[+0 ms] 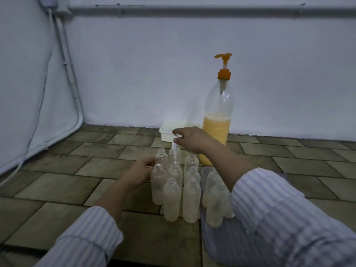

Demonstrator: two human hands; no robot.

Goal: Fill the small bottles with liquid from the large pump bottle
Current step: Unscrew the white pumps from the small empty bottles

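Clear plastic small bottles, approx a dozen, stand upright in a tight cluster on the brown tiled floor, near centre of the head view. Most have open necks and look empty or nearly so; can't tell for sure w/ the dim light. One far-row bottle carries a white spray top.

Right hand reaches over the cluster from the right and pinches that white spray top between thumb and forefinger, fingers curled on it. Left hand sits at the left edge of the cluster, fingers curled against a small bottle there; looks like a steadying grip, but whether it fully wraps the bottle is hard to tell. Hands are apart, each on its own item.

Tall clear pump bottle w/ orange pump head stands upright, far and right of the cluster, just beyond the right hand, roughly half full of yellow-orange liquid. Its long axis is vertical; nozzle points left, toward the small white rectangular tray by the wall. Right hand is clearly the nearer one to the pump.

Judgement: prep stage, top coming off or going on; no filling seen yet. Next move likely means bringing an open small bottle up under that left-pointing nozzle.
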